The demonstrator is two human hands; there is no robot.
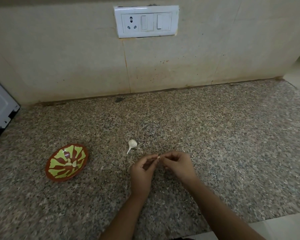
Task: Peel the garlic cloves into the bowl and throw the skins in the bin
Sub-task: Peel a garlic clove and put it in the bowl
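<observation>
A brown bowl (50,174) with a green pattern sits on the speckled granite counter at the left, with a couple of pale peeled cloves (71,164) in its middle. A small white garlic bulb (132,144) with a stalk lies on the counter just beyond my hands. My left hand (142,172) and my right hand (177,164) meet fingertip to fingertip, both pinching one small garlic clove (158,157) between them. Only the clove's pale tip shows. No bin is in view.
A tiled wall with a white socket and switch plate (146,21) rises behind the counter (232,135). A white appliance (0,110) stands at the far left edge. The counter's front edge runs along the lower right.
</observation>
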